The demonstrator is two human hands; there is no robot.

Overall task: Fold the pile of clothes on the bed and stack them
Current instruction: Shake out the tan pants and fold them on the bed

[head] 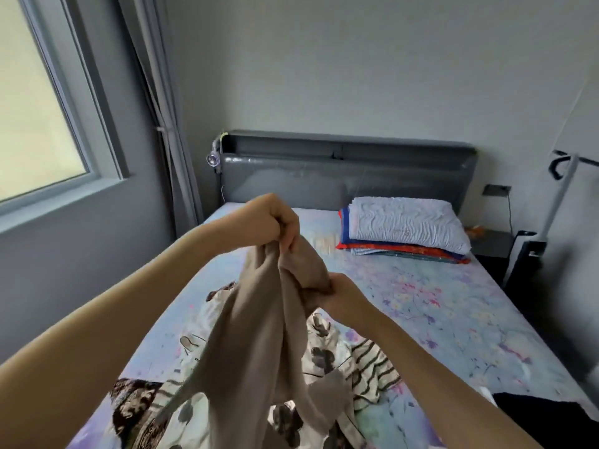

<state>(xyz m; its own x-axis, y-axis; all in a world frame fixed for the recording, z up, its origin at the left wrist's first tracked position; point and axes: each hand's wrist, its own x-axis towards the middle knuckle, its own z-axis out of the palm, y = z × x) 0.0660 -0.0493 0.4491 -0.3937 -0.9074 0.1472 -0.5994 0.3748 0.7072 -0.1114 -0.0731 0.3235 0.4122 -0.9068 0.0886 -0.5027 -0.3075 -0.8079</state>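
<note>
Above the heap on the bed, the left hand pinches a bunched edge of the beige garment, its fingers curled tight on the cloth at its highest point. Lower and a little to the right, the right hand grips a second gather of the same cloth, fingers closed round it. A short, slack span of fabric runs between the two grips.

Lifting it clear of the other clothes probably lets the garment hang by its own weight, so that an edge or seam can be found before folding. What kind of garment it is cannot be told.

From both grips the cloth falls in long folds toward the camera, and its lower end drapes over the pile of clothes directly beneath. That pile is unfolded: a white piece printed with dark shapes, a striped piece and a brown patterned piece lie tangled on the near half of the floral sheet.

Well apart, by the headboard, a pillow rests on folded blankets. No stack of folded clothes shows, so the work looks early.
</note>
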